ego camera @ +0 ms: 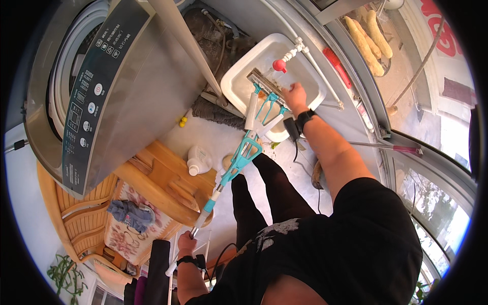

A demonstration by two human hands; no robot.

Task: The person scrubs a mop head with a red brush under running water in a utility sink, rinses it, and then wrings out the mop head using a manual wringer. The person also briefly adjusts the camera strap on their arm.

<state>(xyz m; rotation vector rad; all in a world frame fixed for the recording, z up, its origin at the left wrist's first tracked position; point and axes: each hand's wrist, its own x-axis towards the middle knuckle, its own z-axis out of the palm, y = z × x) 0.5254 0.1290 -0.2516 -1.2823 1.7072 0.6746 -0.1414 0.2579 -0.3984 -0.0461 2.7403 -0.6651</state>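
A turquoise and white sponge mop (241, 154) runs slantwise from the white basin to my lower left. My left hand (187, 243) is closed around its metal pole. The mop's brownish sponge head (267, 84) lies inside the basin (233, 78), tilted, with dark bits along it. Over the right end of that head is my right hand (295, 97), fingers curled; whether they grip the sponge or only touch it is hard to make out. A tap with a red handle (279, 66) juts over the basin, just above the sponge head.
A washing machine (152, 87) stands at left, with a grey string mop (217, 114) by its foot. A white plastic jug (199, 160) is near the wooden bench (160, 190). A red brush (337, 68) rests on the ledge beside the white pipe (320, 79).
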